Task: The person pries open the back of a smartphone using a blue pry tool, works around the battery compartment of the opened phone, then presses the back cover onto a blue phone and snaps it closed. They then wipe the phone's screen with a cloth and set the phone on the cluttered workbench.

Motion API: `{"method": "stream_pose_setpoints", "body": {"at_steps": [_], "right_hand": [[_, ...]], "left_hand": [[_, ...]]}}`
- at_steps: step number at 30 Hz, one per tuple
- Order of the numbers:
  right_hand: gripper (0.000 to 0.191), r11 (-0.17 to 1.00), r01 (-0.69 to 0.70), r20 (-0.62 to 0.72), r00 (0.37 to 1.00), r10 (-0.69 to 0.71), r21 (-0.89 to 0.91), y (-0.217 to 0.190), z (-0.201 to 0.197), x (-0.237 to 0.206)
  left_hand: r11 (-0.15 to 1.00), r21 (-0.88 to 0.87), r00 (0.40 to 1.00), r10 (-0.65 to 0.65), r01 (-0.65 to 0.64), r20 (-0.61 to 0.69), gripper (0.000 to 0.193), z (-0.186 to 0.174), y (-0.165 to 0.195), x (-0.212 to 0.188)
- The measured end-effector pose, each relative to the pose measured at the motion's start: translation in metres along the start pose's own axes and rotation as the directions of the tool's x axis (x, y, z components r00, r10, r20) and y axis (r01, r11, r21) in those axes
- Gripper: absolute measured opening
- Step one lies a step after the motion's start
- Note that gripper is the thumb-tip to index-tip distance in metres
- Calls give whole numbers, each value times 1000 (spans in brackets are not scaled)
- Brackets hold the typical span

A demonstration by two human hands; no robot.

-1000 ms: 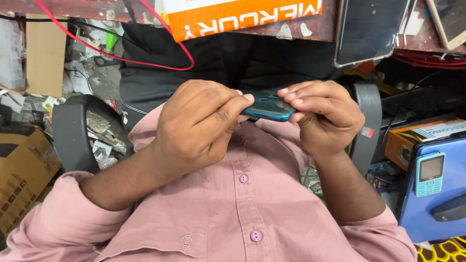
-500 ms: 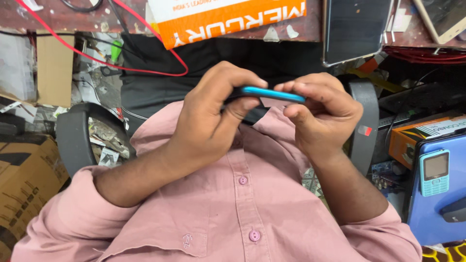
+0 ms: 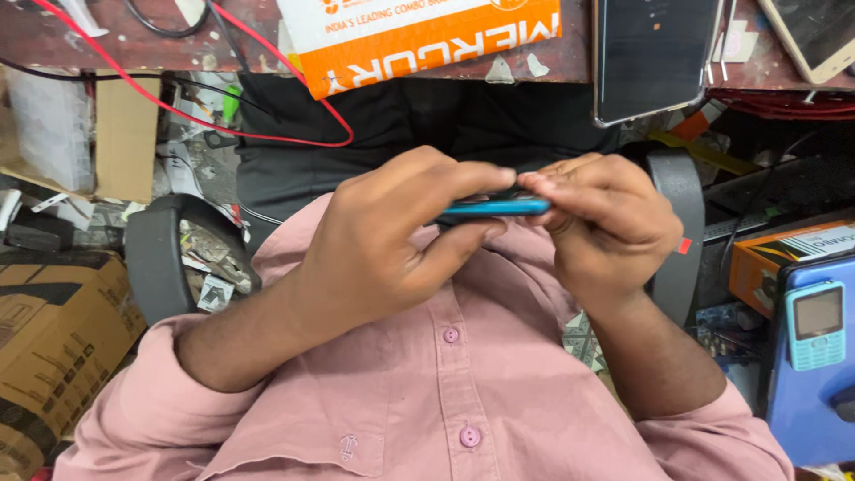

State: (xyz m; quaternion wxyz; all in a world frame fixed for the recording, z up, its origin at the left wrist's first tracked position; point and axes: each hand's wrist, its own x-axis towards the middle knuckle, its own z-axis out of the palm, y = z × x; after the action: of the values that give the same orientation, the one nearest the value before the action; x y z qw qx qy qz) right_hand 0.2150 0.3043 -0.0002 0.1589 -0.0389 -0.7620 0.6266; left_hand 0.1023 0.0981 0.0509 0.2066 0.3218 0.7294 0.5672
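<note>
Both my hands hold a small blue phone [image 3: 492, 208] edge-on in front of my chest, over my pink buttoned shirt [image 3: 445, 392]. My left hand [image 3: 392, 240] wraps the phone's left end, thumb under it and fingers over the top. My right hand [image 3: 610, 227] pinches the right end with its fingertips on the upper edge. Most of the phone is hidden by my fingers.
A workbench edge [image 3: 134, 36] runs along the top with an orange and white box [image 3: 419, 40], red wire [image 3: 223, 125], a dark tablet [image 3: 655, 58] and a pale phone [image 3: 815, 36]. A light blue keypad phone [image 3: 815, 325] lies at right. Cardboard box [image 3: 53, 347] at left. Chair armrests [image 3: 156, 258] flank me.
The phone has been turned from showing its dark teal back to lying edge-on. Both hands have shifted their fingers around it and stayed in front of my chest.
</note>
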Motion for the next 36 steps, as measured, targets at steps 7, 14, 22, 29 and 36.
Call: {"method": "stream_pose_setpoints", "body": {"at_steps": [7, 14, 22, 29, 36], "right_hand": [[31, 949, 205, 132, 975, -178, -239, -14, -1, 12], [28, 882, 326, 104, 945, -309, -339, -19, -9, 21], [22, 817, 390, 198, 921, -336, -424, -32, -9, 20], [23, 829, 374, 213, 926, -311, -415, -36, -2, 20], [21, 868, 336, 253, 933, -254, -365, -20, 8, 11]], "left_hand": [[993, 100, 994, 77, -69, -77, 25, 10, -4, -6], [940, -329, 986, 39, -91, -162, 16, 4, -12, -10], [885, 405, 970, 240, -229, 22, 24, -5, 19, 4], [815, 470, 939, 328, -339, 109, 26, -2, 21, 7], [854, 371, 931, 346, -365, 119, 26, 1, -14, -16]]}}
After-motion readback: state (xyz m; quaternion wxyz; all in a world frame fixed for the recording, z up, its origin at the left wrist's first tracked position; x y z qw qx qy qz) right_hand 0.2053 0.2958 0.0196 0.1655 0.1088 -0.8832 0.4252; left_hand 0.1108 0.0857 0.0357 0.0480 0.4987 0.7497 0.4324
